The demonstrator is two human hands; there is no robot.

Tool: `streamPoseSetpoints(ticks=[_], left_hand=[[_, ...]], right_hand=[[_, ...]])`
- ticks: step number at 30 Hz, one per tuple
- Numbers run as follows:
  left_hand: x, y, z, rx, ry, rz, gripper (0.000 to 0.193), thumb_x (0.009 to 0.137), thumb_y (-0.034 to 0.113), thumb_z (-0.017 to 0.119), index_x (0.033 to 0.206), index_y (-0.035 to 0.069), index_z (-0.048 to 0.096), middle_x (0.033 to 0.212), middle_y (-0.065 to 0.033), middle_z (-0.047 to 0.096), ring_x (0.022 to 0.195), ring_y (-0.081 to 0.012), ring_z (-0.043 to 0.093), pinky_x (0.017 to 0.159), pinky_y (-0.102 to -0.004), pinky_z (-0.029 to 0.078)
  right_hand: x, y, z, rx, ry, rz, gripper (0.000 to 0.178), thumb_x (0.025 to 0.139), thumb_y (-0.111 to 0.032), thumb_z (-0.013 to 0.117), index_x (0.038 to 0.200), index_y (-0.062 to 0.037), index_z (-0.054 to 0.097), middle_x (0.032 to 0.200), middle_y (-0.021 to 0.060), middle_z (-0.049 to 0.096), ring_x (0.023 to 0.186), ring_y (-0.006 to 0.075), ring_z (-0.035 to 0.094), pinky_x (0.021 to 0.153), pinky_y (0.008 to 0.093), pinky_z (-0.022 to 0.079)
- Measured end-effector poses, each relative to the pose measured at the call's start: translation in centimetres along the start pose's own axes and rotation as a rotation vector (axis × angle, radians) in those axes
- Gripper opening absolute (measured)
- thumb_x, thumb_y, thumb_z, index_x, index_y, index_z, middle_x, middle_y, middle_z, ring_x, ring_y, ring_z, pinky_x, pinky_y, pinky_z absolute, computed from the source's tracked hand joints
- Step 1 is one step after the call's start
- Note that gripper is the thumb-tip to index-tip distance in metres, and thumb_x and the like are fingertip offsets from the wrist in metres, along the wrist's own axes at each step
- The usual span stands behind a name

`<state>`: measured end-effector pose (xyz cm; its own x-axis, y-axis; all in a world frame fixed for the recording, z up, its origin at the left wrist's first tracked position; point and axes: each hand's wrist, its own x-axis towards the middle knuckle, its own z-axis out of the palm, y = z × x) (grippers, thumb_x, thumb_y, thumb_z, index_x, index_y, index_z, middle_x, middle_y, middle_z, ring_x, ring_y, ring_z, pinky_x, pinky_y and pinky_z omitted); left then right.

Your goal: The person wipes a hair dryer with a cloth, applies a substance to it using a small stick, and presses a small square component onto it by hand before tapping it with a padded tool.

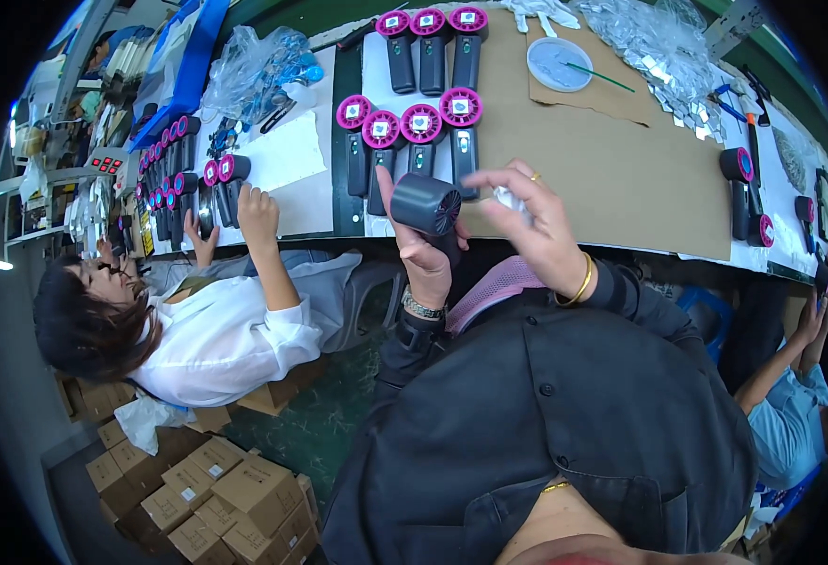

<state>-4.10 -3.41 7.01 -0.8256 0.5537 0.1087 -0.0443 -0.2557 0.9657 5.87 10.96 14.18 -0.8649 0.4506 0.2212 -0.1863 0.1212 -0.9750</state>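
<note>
My left hand (pixel 425 268) is closed around a dark grey handheld fan (pixel 420 203); its round head lies on its side with the grille facing right, and the handle is mostly hidden by my palm. Just to the right, my right hand (pixel 550 226) is raised apart from the fan, with a small white crumpled piece (pixel 511 200) between its fingers. Beyond my hands, several handheld fans with magenta grilles (pixel 420 122) lie in two rows on the table, white square labels on their heads.
On the brown cardboard (pixel 602 179) stand a round white tub (pixel 559 66) with a green stick and a heap of small silvery pieces (pixel 682 94). A person in a white shirt (pixel 235 315) works at left beside more fans. Another person's blue sleeve (pixel 790 424) shows at right.
</note>
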Motion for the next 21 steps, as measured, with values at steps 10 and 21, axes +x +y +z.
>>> streamPoseSetpoints(ticks=[10,21], left_hand=[[0.1,0.7,1.2,0.136,0.067,0.032,0.145,0.069,0.102,0.047,0.171,0.009,0.001,0.106,-0.0054,0.061,0.068,-0.0096,0.058,0.055,-0.0252,0.048],[-0.1,1.1,1.5,0.112,0.008,-0.038,0.143,0.072,0.100,0.050,0.171,0.009,0.001,0.103,-0.0056,0.063,0.063,-0.0095,0.058,0.051,-0.0234,0.046]], right_hand=[[0.2,1.4,0.7,-0.046,-0.038,0.016,0.039,0.095,-0.015,0.079,0.130,-0.0015,0.070,0.101,0.0064,0.057,0.090,0.0150,0.061,0.081,0.0309,0.050],[0.2,1.0,0.4,0.123,-0.037,0.137,0.032,0.099,-0.012,0.075,0.126,0.0024,0.070,0.102,0.0061,0.057,0.085,0.0133,0.064,0.072,0.0285,0.055]])
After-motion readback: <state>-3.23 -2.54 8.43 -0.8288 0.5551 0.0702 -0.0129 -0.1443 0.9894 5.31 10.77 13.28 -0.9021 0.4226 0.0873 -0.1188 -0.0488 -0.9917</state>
